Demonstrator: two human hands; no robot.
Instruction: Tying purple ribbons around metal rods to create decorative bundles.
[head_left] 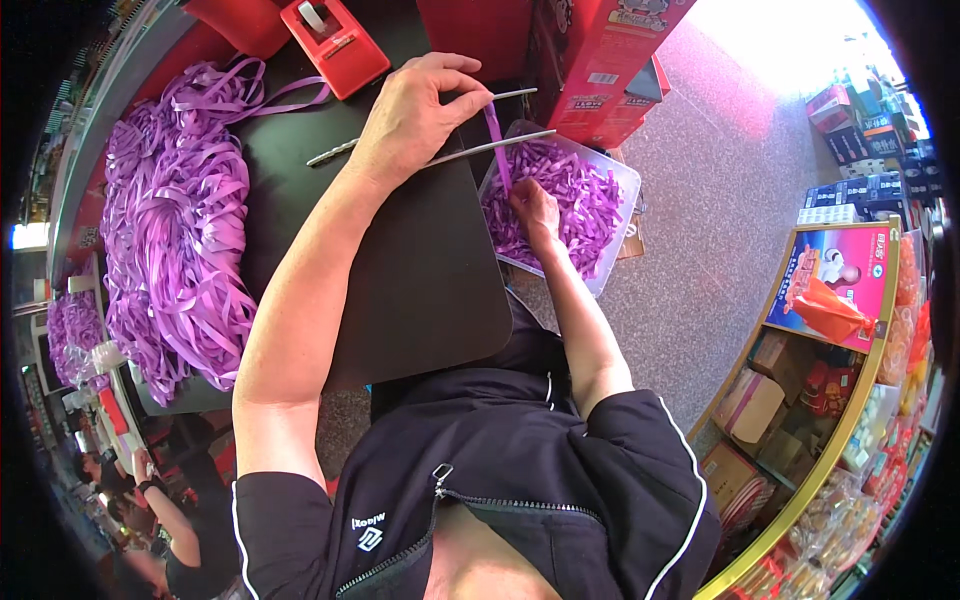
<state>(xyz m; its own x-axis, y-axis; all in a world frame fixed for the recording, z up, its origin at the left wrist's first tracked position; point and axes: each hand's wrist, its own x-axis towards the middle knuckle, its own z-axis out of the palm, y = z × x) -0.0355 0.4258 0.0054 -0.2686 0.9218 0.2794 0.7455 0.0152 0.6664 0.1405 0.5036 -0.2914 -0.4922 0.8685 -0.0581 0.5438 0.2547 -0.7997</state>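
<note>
My left hand (412,122) is over the dark table, thumb and forefinger pinching a purple ribbon strip (498,152). The strip runs down to my right hand (537,212), whose fingers are closed around its lower part, above a translucent plastic bin (625,195) filled with short purple ribbon pieces (580,190). Two thin metal rods (515,139) pass beneath my left hand and jut past the table's edge; whether the hand touches them I cannot tell. A big tangled heap of purple ribbon (180,220) lies left of my left arm.
The black tabletop (420,290) is in front of me. A red tape dispenser (338,48) and red boxes (610,60) stand at the far side. To the right are speckled floor (690,200) and a shelf with packages (800,390). Another person (175,520) is at lower left.
</note>
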